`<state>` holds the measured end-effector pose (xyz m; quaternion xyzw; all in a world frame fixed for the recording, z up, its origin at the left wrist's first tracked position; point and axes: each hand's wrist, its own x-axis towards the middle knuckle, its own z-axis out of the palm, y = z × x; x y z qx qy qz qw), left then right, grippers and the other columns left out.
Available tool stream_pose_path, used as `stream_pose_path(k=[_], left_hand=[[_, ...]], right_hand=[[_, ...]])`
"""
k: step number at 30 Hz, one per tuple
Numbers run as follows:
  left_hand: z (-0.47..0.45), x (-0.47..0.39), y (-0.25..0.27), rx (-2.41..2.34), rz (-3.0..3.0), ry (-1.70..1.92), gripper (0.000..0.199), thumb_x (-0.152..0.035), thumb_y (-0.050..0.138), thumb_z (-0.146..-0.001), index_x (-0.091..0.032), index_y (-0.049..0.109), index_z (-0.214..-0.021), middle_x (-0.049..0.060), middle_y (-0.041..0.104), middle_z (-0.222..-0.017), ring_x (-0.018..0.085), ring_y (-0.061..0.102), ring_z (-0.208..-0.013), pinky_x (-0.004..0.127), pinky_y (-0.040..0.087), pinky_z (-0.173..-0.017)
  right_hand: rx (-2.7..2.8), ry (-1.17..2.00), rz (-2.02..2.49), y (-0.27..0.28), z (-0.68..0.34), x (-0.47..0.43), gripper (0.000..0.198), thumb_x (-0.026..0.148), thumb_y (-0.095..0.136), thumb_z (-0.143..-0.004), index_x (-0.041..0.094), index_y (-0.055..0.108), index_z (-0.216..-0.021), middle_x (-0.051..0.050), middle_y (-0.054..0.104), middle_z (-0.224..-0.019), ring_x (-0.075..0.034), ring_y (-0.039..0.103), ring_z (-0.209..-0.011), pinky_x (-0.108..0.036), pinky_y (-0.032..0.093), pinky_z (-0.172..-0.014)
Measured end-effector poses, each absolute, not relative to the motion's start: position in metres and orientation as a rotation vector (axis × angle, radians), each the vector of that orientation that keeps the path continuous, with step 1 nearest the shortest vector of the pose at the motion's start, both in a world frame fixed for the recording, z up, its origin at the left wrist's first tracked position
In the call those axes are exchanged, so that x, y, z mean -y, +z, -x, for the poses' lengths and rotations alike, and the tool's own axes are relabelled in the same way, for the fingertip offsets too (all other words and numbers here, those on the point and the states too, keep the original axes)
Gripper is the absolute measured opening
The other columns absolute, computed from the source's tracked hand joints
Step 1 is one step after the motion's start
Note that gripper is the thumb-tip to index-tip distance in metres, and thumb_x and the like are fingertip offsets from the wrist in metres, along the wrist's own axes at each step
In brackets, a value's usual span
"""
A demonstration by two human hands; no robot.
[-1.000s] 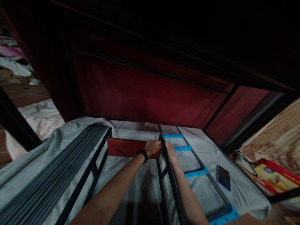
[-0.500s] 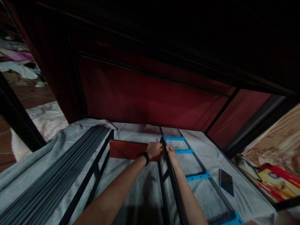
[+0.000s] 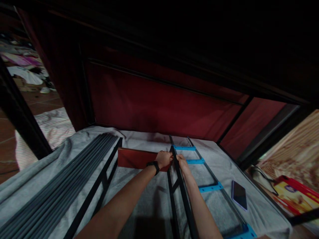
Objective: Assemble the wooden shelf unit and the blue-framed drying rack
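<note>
Left hand [image 3: 164,159], black wristband [image 3: 156,167] and all, is curled in near the far end of a black rail [image 3: 183,192], and the right hand [image 3: 183,163] is bent in close on the rail's other side. Whether either one is really clamped on it can't be told, since the fingertips are mostly hidden. One end of a red board [image 3: 136,158] is covered by the left hand; from there it's run leftward to a second black rail [image 3: 89,196]. Further left of that hand, grey rods [image 3: 67,179] are bunched on a grey cloth [image 3: 264,205], near ends cut off. Just right of the right hand, a blue-barred frame [image 3: 210,188] is laid out, partly blocked by the forearm. Farther right, a phone [image 3: 239,195] is seen, then a red-and-yellow box [image 3: 296,194], cut off at the edge, so what's inside can't be made out. Way off left of both hands, some piled fabric [image 3: 26,74] is too dim to sort out.
</note>
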<state>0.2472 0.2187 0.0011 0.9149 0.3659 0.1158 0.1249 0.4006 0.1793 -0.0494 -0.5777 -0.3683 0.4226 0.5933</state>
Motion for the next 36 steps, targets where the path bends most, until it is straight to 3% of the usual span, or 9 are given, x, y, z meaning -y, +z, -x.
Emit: stream_pose_path(k=[6,10,11,15,18,22,26,33,36], left_hand=[[-0.219,-0.217,0.017,-0.855,-2.663,0.463,0.039,-0.02,0.068,-0.082,-0.019,0.068,-0.121,0.012,0.069,-0.131,0.028,0.06,-0.128,0.041,0.041,-0.113],[-0.144,-0.233,0.041,-0.931,-2.469,0.74,0.048,-0.022,0.068,-0.083,-0.024,0.064,-0.131,0.009,0.059,-0.147,0.026,0.048,-0.141,0.041,0.031,-0.121],[-0.118,-0.239,0.046,-0.993,-2.189,0.94,0.047,-0.021,0.072,-0.079,-0.024,0.068,-0.125,0.008,0.063,-0.142,0.026,0.051,-0.139,0.038,0.031,-0.122],[-0.014,-0.254,0.049,-1.312,-1.729,1.204,0.047,-0.043,0.061,-0.089,-0.016,0.065,-0.127,0.016,0.064,-0.138,0.032,0.048,-0.14,0.042,0.035,-0.118],[0.031,-0.25,0.03,-1.396,-1.451,1.176,0.061,-0.063,0.057,-0.087,-0.012,0.066,-0.119,0.022,0.069,-0.125,0.035,0.061,-0.124,0.045,0.049,-0.101],[0.033,-0.236,0.003,-1.283,-1.266,1.077,0.071,-0.077,0.06,-0.078,-0.014,0.068,-0.11,0.019,0.074,-0.11,0.031,0.07,-0.107,0.039,0.055,-0.087],[0.012,-0.233,-0.006,-1.169,-1.203,1.037,0.062,-0.071,0.062,-0.08,-0.016,0.067,-0.109,0.014,0.076,-0.105,0.028,0.072,-0.1,0.036,0.055,-0.086],[0.009,-0.242,-0.008,-1.356,-1.215,1.107,0.04,-0.053,0.06,-0.085,-0.017,0.065,-0.1,0.014,0.073,-0.113,0.03,0.063,-0.118,0.038,0.046,-0.102],[0.009,-0.24,-0.011,-1.431,-1.227,1.099,0.037,-0.05,0.059,-0.085,-0.016,0.065,-0.097,0.014,0.073,-0.108,0.03,0.065,-0.112,0.038,0.046,-0.099]], right_hand=[[0.799,1.066,1.385,-0.043,-0.399,-0.167,0.038,0.054,0.078,-0.072,0.019,0.062,-0.076,-0.001,0.067,-0.06,-0.012,0.057,-0.046,-0.024,0.046,-0.045],[0.687,1.17,1.361,-0.042,-0.4,-0.167,0.026,0.041,0.074,-0.082,0.017,0.065,-0.082,-0.006,0.073,-0.07,-0.013,0.063,-0.05,-0.024,0.055,-0.049],[0.651,1.183,1.361,-0.042,-0.4,-0.168,0.023,0.038,0.074,-0.083,0.017,0.065,-0.082,-0.005,0.072,-0.068,-0.013,0.063,-0.049,-0.024,0.055,-0.048],[0.523,1.179,1.372,-0.042,-0.395,-0.177,0.013,0.025,0.071,-0.086,0.016,0.063,-0.081,-0.002,0.067,-0.06,-0.012,0.063,-0.048,-0.021,0.057,-0.05],[0.435,1.163,1.363,-0.045,-0.392,-0.182,0.008,0.02,0.069,-0.086,0.016,0.061,-0.083,-0.001,0.067,-0.061,-0.014,0.067,-0.052,-0.022,0.061,-0.054],[0.426,1.218,1.264,-0.05,-0.393,-0.182,0.006,0.018,0.065,-0.087,0.017,0.06,-0.09,-0.003,0.069,-0.068,-0.018,0.073,-0.062,-0.028,0.066,-0.062],[0.439,1.223,1.244,-0.05,-0.394,-0.178,0.01,0.017,0.065,-0.086,0.017,0.059,-0.094,-0.004,0.07,-0.076,-0.019,0.076,-0.071,-0.03,0.068,-0.07],[0.434,1.16,1.294,-0.045,-0.396,-0.179,0.014,0.018,0.07,-0.084,0.02,0.058,-0.09,-0.002,0.067,-0.076,-0.02,0.076,-0.073,-0.032,0.069,-0.076],[0.411,1.155,1.294,-0.046,-0.397,-0.18,0.011,0.017,0.067,-0.085,0.021,0.058,-0.089,-0.001,0.065,-0.073,-0.021,0.076,-0.073,-0.038,0.07,-0.077]])
